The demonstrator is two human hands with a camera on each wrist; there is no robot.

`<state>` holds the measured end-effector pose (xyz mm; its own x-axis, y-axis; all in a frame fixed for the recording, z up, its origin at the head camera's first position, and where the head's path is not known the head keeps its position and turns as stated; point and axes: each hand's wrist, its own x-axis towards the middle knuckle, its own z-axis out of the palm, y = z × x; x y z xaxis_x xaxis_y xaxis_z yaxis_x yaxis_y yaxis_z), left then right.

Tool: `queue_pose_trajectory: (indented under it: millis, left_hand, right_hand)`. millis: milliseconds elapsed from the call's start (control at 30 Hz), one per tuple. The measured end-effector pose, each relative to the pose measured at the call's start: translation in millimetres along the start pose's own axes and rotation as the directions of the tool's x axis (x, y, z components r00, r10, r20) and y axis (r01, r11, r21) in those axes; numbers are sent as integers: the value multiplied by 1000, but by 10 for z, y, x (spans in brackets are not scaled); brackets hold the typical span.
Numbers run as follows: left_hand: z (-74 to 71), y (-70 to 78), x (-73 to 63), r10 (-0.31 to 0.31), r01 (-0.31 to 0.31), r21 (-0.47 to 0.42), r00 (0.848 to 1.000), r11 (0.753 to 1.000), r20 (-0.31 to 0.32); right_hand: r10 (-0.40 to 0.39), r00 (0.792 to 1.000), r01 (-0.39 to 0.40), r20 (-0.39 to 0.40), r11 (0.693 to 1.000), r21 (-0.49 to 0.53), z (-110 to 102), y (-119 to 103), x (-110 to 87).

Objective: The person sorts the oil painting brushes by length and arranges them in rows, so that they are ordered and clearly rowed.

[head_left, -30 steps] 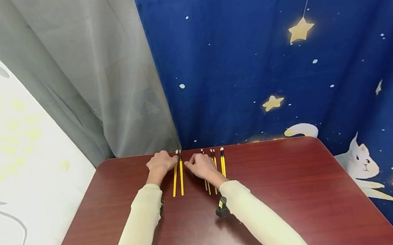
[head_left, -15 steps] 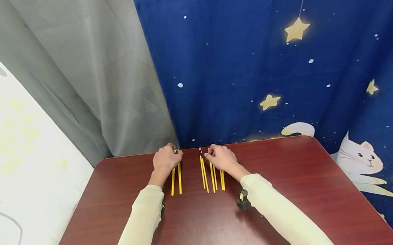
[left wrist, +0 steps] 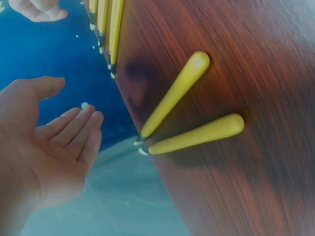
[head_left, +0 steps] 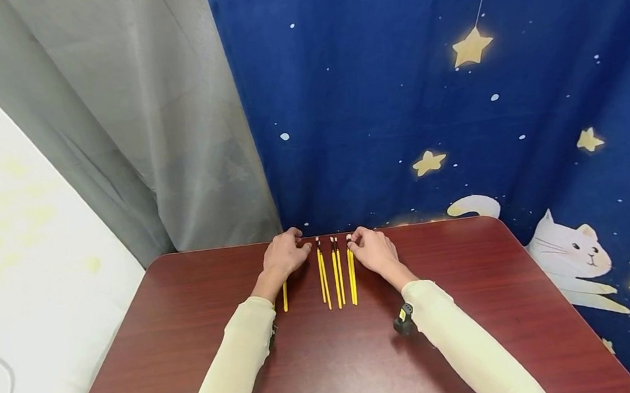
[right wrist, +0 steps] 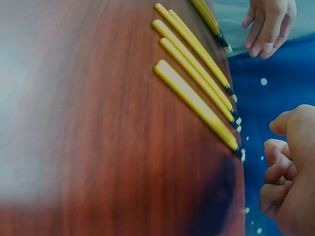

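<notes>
Yellow-handled paintbrushes with black ferrules and pale tips lie in pairs along the table's far edge. In the head view, my left hand (head_left: 286, 254) hovers over the leftmost pair (head_left: 285, 297), hiding most of it. Its fingers are extended and hold nothing in the left wrist view, where that pair's handles (left wrist: 197, 135) spread apart beside the hand. My right hand (head_left: 375, 249) has its fingertips right by the tips of the rightmost pair (head_left: 352, 275). The right wrist view shows its fingers loosely bent with nothing between them. Two more pairs, a middle one (head_left: 338, 276) and another (head_left: 324, 278), lie between my hands.
The reddish-brown wooden table (head_left: 331, 366) ends just beyond the brush tips. Behind it hang a grey curtain (head_left: 201, 138) and a blue star-printed curtain (head_left: 352, 104). A small black device (head_left: 403, 321) is strapped at my right wrist.
My right hand has moved right, from between the brush groups to the rightmost pair, uncovering the middle brushes. My left hand has shifted right over the leftmost pair, its fingers spreading.
</notes>
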<state>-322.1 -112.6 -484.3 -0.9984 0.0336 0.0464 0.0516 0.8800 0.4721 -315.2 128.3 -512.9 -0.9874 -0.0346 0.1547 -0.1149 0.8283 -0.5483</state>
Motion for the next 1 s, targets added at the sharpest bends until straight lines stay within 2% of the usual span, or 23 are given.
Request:
queue_pose_trajectory:
  millis: [300,567,1000]
  left_hand:
    - [91,127,-15,53,-52,-29,998,998,41]
    - [181,203,-3,78,-73,-66,994,995,75]
    - [297,215,80,46,-37,-109,996,993,82]
  right_hand:
    - [72,997,-72,-2,997,7,3,158,-93]
    - [88,996,-88,-2,996,-11,46,207,-134]
    - [178,984,-178,13,984,8,117,138,-134]
